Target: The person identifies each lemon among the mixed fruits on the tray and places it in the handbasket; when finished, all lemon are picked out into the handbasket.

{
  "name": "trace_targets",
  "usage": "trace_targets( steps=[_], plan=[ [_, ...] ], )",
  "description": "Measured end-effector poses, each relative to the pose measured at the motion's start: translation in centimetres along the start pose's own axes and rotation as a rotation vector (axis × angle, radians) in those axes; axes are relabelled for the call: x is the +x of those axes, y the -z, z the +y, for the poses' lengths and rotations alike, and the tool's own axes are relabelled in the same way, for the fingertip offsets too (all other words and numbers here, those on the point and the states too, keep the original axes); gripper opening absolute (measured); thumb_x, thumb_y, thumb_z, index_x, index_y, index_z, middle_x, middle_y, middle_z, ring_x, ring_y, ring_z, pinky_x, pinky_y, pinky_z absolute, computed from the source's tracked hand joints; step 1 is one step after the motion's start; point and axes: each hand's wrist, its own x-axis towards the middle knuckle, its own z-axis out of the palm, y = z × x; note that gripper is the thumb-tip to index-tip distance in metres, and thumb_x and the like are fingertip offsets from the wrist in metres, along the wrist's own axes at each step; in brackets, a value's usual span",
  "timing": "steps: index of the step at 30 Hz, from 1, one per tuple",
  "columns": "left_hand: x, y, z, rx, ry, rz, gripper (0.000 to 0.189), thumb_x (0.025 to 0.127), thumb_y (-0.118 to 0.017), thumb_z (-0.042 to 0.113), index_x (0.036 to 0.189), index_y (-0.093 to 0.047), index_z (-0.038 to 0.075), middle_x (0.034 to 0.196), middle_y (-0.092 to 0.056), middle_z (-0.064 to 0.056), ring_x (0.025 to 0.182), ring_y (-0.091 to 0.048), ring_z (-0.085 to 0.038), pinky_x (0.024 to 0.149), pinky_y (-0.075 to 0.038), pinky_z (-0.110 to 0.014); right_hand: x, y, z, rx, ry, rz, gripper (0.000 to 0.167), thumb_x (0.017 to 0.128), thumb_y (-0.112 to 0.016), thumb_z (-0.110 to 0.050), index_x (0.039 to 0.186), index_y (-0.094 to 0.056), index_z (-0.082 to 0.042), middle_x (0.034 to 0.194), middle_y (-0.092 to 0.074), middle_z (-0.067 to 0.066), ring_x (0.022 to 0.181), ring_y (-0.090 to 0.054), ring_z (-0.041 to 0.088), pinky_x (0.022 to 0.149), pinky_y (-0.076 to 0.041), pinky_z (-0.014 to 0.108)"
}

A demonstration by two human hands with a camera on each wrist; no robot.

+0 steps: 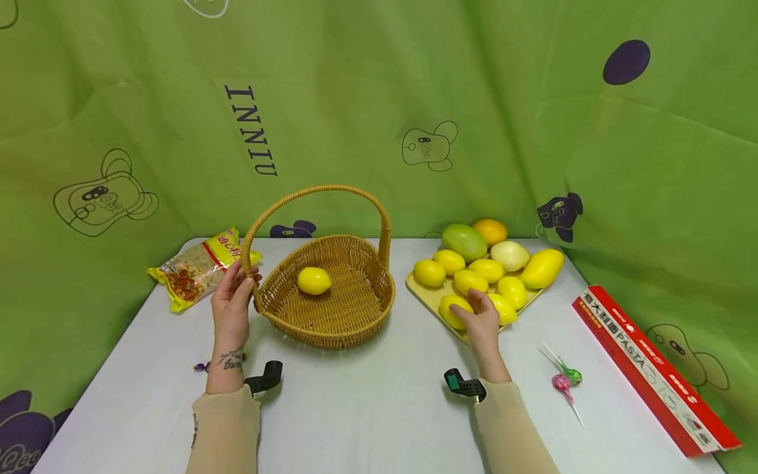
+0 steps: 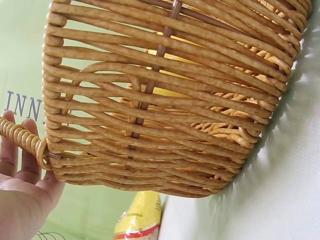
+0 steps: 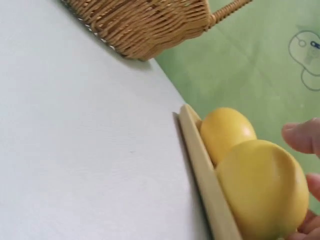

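Note:
My left hand (image 1: 232,304) grips the handle (image 1: 249,253) of a wicker basket (image 1: 331,339) near its left foot. In the left wrist view its fingers lie behind the wrapped handle (image 2: 22,137). One lemon (image 1: 314,281) lies inside the basket. At the right, my right hand (image 1: 484,324) is over the front of a pale yellow tray (image 1: 423,294), thumb and fingers spread beside a lemon (image 1: 449,314). The right wrist view shows that lemon (image 3: 262,192) close to the fingertips, with the thumb apart from it; whether the other fingers touch it I cannot tell.
The tray also bears several lemons, a green mango (image 1: 464,242), an orange fruit (image 1: 490,232) and a yellow mango (image 1: 542,268). A pasta box (image 1: 654,372) and lollipops (image 1: 565,382) lie right. Behind my left hand is a food bag (image 1: 198,268); a purple-wrapped candy (image 1: 201,367) lies near that wrist.

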Motion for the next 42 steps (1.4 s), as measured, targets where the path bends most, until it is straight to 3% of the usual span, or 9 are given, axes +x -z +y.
trace_targets(
  steps=[18,29,37,42],
  plan=[
    [0.0,0.1,0.2,-0.01,0.008,-0.005,0.037,0.093,-0.053,0.008,0.13,-0.053,0.011,0.1,-0.064,0.005,0.094,-0.06,-0.011,0.085,-0.048,-0.017,-0.1,-0.3,-0.1,-0.195,-0.034,-0.099,0.063,0.072,-0.075,-0.004,0.129,-0.046,0.0,0.136,-0.043,0.016,0.125,-0.036,0.029,0.107,-0.027,0.044],
    [0.2,0.0,0.0,-0.006,0.0,-0.013,0.037,0.093,-0.052,0.008,0.13,-0.053,0.011,0.101,-0.064,0.005,0.094,-0.06,-0.011,0.085,-0.048,-0.017,-0.5,-0.2,-1.9,-0.143,0.017,-0.095,0.057,0.075,-0.073,-0.006,0.127,-0.051,-0.002,0.133,-0.048,0.013,0.121,-0.04,0.024,0.105,-0.031,0.038],
    [0.1,0.0,0.0,0.005,0.009,-0.009,0.038,0.093,-0.052,0.008,0.131,-0.053,0.012,0.102,-0.063,0.003,0.095,-0.06,-0.01,0.086,-0.047,-0.016,-1.8,-2.6,-4.6,-0.006,0.077,-0.23,0.053,0.074,-0.071,0.002,0.124,-0.054,-0.001,0.13,-0.049,0.01,0.106,-0.044,0.018,0.085,-0.041,0.021],
    [0.1,0.0,0.1,0.015,0.016,-0.007,0.038,0.093,-0.053,0.01,0.131,-0.052,0.012,0.103,-0.063,0.003,0.096,-0.059,-0.011,0.086,-0.047,-0.015,-2.8,-5.5,-6.3,0.027,0.124,-0.336,0.053,0.073,-0.071,0.004,0.123,-0.055,-0.001,0.127,-0.052,0.012,0.101,-0.048,0.019,0.079,-0.046,0.021]
  ],
)
